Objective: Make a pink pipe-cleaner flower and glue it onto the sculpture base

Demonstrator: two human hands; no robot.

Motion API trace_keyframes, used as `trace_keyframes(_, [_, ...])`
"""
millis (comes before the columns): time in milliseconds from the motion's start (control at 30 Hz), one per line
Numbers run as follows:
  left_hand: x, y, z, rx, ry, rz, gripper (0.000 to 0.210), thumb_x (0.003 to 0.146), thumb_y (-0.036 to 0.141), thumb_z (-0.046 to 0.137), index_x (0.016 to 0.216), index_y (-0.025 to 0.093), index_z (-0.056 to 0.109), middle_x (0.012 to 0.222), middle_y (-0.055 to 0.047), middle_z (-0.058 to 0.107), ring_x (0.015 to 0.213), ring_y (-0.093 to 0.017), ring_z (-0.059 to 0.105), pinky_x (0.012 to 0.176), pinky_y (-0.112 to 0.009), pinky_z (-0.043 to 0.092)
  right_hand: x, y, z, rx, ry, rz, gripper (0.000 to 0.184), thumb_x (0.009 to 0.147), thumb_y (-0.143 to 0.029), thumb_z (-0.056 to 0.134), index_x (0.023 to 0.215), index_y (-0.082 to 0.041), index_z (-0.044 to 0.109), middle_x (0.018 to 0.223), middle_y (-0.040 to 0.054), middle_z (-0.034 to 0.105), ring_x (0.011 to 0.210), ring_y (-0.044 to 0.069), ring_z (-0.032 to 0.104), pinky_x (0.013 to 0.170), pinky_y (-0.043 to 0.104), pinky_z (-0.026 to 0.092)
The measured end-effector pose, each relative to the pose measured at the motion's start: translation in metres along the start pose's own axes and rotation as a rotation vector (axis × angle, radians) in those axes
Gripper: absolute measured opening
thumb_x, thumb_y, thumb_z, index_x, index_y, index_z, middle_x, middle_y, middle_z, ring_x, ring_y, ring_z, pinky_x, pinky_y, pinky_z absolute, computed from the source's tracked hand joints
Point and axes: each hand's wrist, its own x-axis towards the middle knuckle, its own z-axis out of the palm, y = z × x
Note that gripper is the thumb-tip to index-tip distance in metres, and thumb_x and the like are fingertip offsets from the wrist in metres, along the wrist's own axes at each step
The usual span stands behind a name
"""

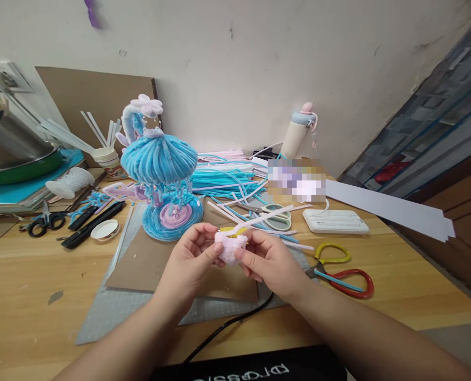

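Over a brown cardboard sheet (140,267), both hands hold a small pale pink fuzzy piece (231,254), which looks made of pipe cleaner. My left hand (193,251) pinches its left side with thumb and fingers. On the right side, my right hand (269,259) grips it the same way. A long pale pink pipe cleaner (265,216) runs from its top up to the right. Something yellow (238,231) shows just behind the piece. Farther left stands a blue fuzzy mushroom-shaped ornament (159,159) with a pink flower on top and a coiled round base.
Blue pipe cleaners (223,180) lie in a bundle at the back. To the right are red-and-yellow-handled scissors (340,272), a white power bank (335,221) and a bottle (296,132). Black scissors (46,219), a spool (71,184) and a tape roll (105,229) lie left.
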Motion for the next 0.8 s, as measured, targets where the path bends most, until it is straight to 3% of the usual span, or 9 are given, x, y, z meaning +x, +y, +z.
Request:
trace_keyframes(267, [-0.003, -0.003, -0.001, 0.161, -0.05, 0.148, 0.029, 0.074, 0.02, 0.078, 0.099, 0.02, 0.062, 0.095, 0.0, 0.066, 0.088, -0.011, 0.062, 0.077, -0.021, 0.051, -0.001, 0.001, -0.001, 0.013, 0.05, 0.017, 0.034, 0.077, -0.047, 0.072, 0.089, -0.019, 0.058, 0.056, -0.0064, 0.052, 0.043, 0.007, 0.044, 0.035, 0.017, 0.032])
trace_keyframes(467, [-0.003, -0.005, 0.001, 0.093, -0.121, 0.124, 0.029, 0.079, 0.02, 0.074, 0.102, 0.022, 0.056, 0.089, 0.0, 0.07, 0.075, -0.011, 0.063, 0.065, -0.021, 0.054, 0.001, 0.001, -0.002, -0.063, 0.004, 0.0, 0.034, 0.08, -0.048, 0.068, 0.092, -0.019, 0.056, 0.063, -0.0034, 0.056, 0.048, 0.01, 0.05, 0.04, 0.02, 0.04])
trace_keyframes(567, [0.001, -0.005, -0.003, 0.062, -0.054, 0.183, 0.03, 0.079, 0.019, 0.074, 0.102, 0.023, 0.056, 0.088, 0.001, 0.071, 0.076, -0.011, 0.064, 0.066, -0.02, 0.054, 0.002, -0.015, -0.016, -0.355, 0.065, -0.106, 0.029, 0.084, -0.045, 0.063, 0.096, -0.019, 0.058, 0.078, 0.0018, 0.063, 0.062, 0.014, 0.058, 0.052, 0.024, 0.045])
trace_keyframes(633, [0.003, -0.004, -0.006, 0.032, -0.019, 0.233, 0.03, 0.078, 0.02, 0.075, 0.103, 0.024, 0.057, 0.088, 0.001, 0.072, 0.078, -0.012, 0.064, 0.064, -0.02, 0.054, 0.0, -0.03, -0.027, -0.73, 0.219, -0.168, 0.025, 0.089, -0.042, 0.054, 0.081, -0.019, 0.058, 0.075, 0.0026, 0.062, 0.067, 0.016, 0.058, 0.058, 0.027, 0.043])
trace_keyframes(700, [0.005, -0.003, -0.009, 0.018, 0.01, 0.275, 0.03, 0.077, 0.019, 0.076, 0.102, 0.024, 0.058, 0.087, 0.001, 0.072, 0.077, -0.011, 0.065, 0.063, -0.019, 0.054, -0.002, -0.042, -0.034, -1.159, 0.278, -0.049, 0.035, 0.091, -0.041, 0.05, 0.064, -0.02, 0.053, 0.066, 0.0031, 0.061, 0.065, 0.018, 0.056, 0.056, 0.028, 0.036])
trace_keyframes(800, [0.006, -0.002, -0.01, 0.006, 0.037, 0.339, 0.03, 0.077, 0.018, 0.077, 0.101, 0.024, 0.06, 0.086, 0.001, 0.072, 0.075, -0.011, 0.065, 0.063, -0.019, 0.054, -0.005, -0.042, -0.031, -1.415, 0.176, 0.262, 0.039, 0.088, -0.047, 0.051, 0.06, -0.02, 0.057, 0.064, 0.0066, 0.065, 0.064, 0.023, 0.061, 0.056, 0.03, 0.035])
